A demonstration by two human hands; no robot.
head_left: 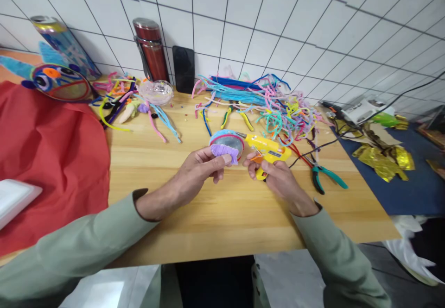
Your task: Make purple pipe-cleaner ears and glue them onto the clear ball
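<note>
Pinching the purple piece (225,153) in your left hand (203,168), you have it left of the yellow glue gun (269,147) gripped in your right hand (274,172). Beside the gun's nozzle (241,135) is a pink-rimmed disc (228,140).

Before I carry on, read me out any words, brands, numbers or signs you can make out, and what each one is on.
None can be read in this view.
Yellow glue gun in the right hand: small dark label on its side, too small and blurred to read.
Tall blue can at the back left: printed, but any lettering is too blurred to read.
Phone: dark face, no legible text.
</note>
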